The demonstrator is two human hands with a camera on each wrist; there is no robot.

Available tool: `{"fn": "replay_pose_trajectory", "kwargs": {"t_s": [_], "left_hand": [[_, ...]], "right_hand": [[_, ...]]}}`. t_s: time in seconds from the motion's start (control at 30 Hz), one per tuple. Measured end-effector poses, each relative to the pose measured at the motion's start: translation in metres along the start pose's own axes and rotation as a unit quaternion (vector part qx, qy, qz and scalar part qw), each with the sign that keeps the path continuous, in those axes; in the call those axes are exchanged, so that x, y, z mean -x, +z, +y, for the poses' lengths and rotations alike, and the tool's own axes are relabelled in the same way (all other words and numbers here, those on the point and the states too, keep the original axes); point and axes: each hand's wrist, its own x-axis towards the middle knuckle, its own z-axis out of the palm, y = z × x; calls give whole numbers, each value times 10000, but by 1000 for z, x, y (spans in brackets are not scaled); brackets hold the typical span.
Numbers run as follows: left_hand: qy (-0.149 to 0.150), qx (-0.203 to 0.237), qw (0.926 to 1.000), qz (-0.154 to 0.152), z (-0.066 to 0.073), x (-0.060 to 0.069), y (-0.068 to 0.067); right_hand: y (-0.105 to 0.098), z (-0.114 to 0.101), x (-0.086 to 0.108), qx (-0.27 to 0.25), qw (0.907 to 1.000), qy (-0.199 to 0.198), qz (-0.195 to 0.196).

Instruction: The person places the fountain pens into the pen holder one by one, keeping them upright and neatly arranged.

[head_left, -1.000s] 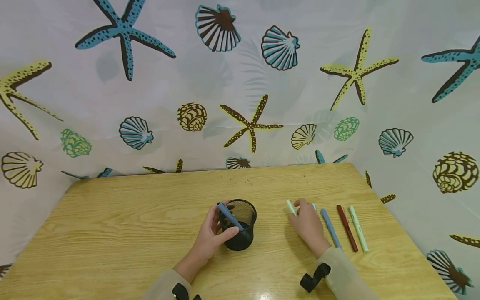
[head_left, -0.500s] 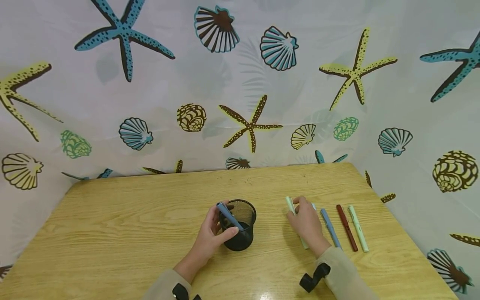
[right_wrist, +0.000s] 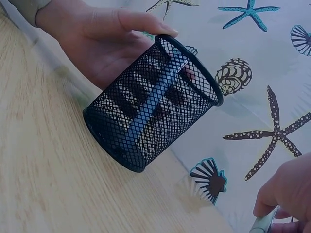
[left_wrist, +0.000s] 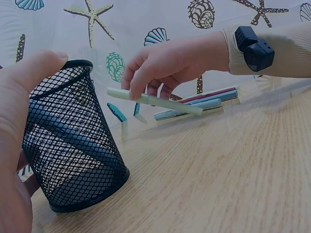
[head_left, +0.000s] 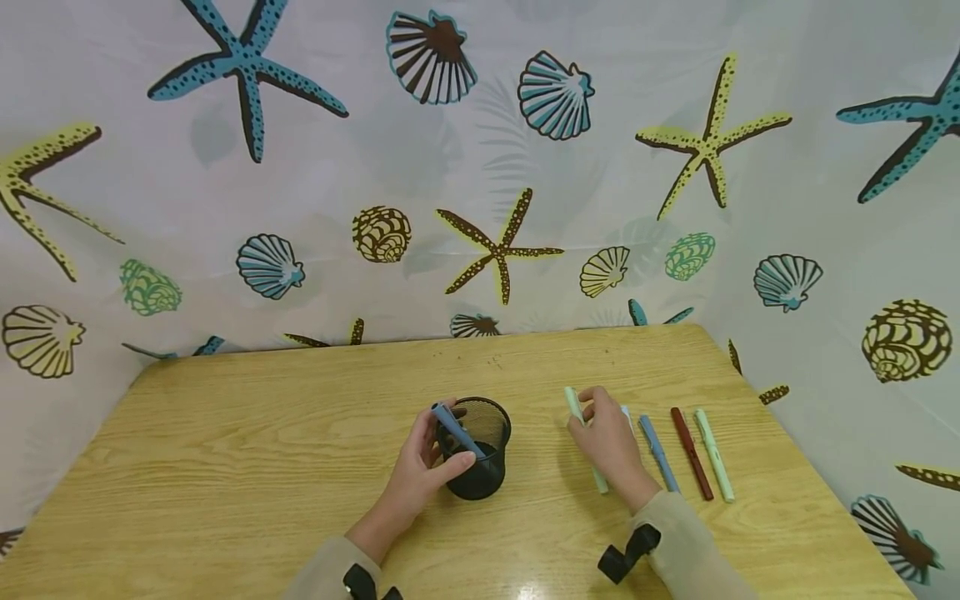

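Black mesh forms the cup (head_left: 483,481) toward 6 o'clock in my head view, on the wooden table (head_left: 262,450). At its 8 o'clock the left hand (head_left: 415,479) is curled round it, thumb at the near rim. One blue pen (head_left: 459,431) sits inside, its upper end leaning to 11 o'clock. At 3 o'clock from the cup I see the right hand (head_left: 611,439) pinching a pale green pen (head_left: 574,403), whose upper end points to 11 o'clock; the fingers cover part of its length. Just past that hand, toward 3 o'clock, lie a light blue pen (head_left: 627,414), mostly hidden, then a darker blue pen (head_left: 652,437), a dark red pen (head_left: 692,454) and a second pale green pen (head_left: 715,454). Printed cloth (head_left: 300,175) hangs at 12 o'clock.

On my left wrist feed, the cup takes up the 9 o'clock side, the left thumb over its rim and the blue pen slanting behind the mesh. Near 12 o'clock, thumb and finger of the right hand nip the pale green pen, well apart from the cup. I cannot tell whether that pen touches the wood.

My right wrist feed has the cup near the middle, mouth between 1 and 2 o'clock, held by the left hand from 11 o'clock. Partly cropped at 4 o'clock, the right hand grips the pale green pen; just a short piece of it shows.
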Motion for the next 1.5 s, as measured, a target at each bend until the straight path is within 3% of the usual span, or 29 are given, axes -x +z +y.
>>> {"fn": "replay_pose_trajectory", "kwargs": {"t_s": [0.27,0.7,1.0,1.5], "left_hand": [[44,-15,10000,5,0,0,0],[0,7,10000,-35,0,1,-1],[41,0,10000,-1,1,1,0],[22,9,10000,18,1,1,0]], "right_hand": [[-2,-7,2,-442,9987,-240,-81],[-4,-22,9,-844,9926,-837,253],[-8,-38,13,-1112,9819,-1393,636],[-13,-57,15,-1588,9642,-1905,933]]}}
